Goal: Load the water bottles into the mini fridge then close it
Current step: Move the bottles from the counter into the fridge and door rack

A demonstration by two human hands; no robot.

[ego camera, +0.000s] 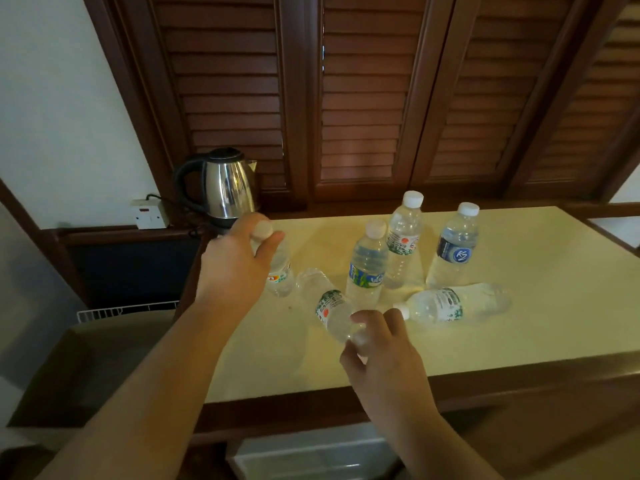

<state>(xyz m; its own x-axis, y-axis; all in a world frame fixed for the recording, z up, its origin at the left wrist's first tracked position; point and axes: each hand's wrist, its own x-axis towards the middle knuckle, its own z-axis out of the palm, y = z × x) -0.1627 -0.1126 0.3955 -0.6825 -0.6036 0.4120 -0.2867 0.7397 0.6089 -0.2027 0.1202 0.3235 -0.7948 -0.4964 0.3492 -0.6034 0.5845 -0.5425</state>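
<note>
Several clear water bottles are on the cream countertop. My left hand grips the neck of an upright bottle at the left. My right hand holds the cap end of a bottle lying on its side. Three bottles stand upright behind: a blue-labelled one, a taller one and a dark-labelled one. One more bottle lies flat at the right. The white inside of the mini fridge shows below the counter edge.
A steel electric kettle stands at the counter's back left, its cord running to a wall socket. Dark wooden louvred shutters fill the wall behind. A white wire rack shows at the left, below counter level.
</note>
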